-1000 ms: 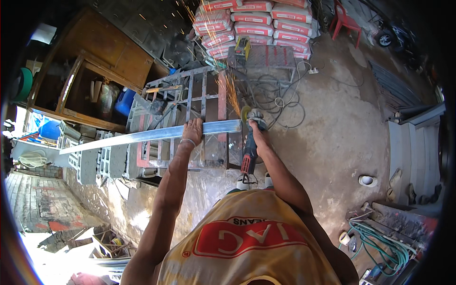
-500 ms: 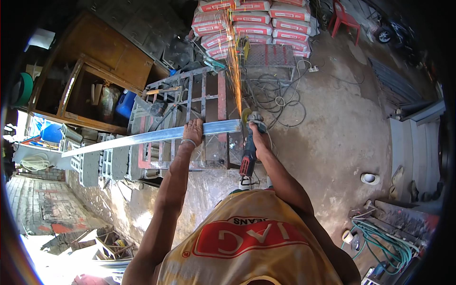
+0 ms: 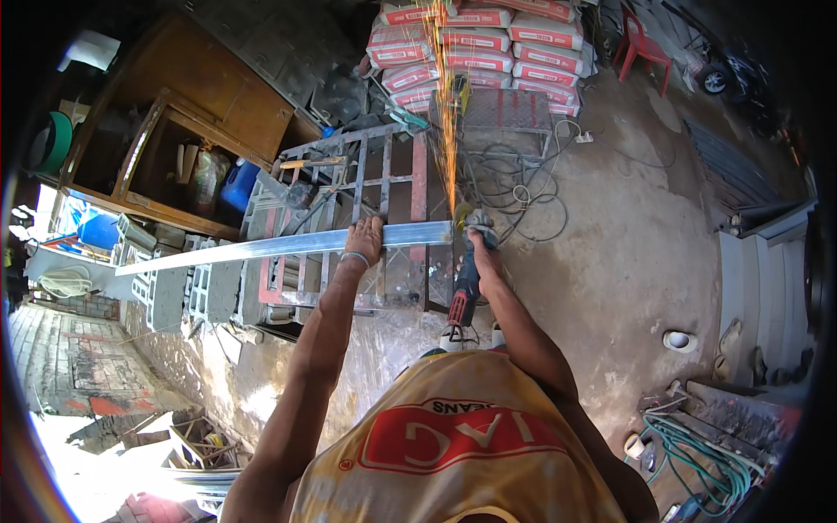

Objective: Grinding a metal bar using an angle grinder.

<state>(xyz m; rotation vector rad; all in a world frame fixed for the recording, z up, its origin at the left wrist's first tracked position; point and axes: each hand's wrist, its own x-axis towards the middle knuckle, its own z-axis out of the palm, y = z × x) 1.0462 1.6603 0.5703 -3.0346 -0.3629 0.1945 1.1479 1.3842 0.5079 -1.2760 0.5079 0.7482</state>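
Head view: my left hand (image 3: 364, 242) stays clamped over the long metal bar (image 3: 288, 245), pinning it flat on the welded steel frame (image 3: 366, 187). My right hand (image 3: 480, 248) grips the angle grinder (image 3: 465, 277), disc at the bar's right end. Spark stream (image 3: 446, 105) has grown thicker over the last second, reaching the stacked sacks (image 3: 488, 39). Bar hasn't shifted; I judge the cut is mid-way.

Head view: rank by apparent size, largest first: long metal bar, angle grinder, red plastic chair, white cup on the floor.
1. long metal bar, by far the longest, spanning from the left edge to the grinder
2. angle grinder
3. red plastic chair, close to the grinder in apparent size; it sits farther off near the rim, so this order is unsure
4. white cup, smallest
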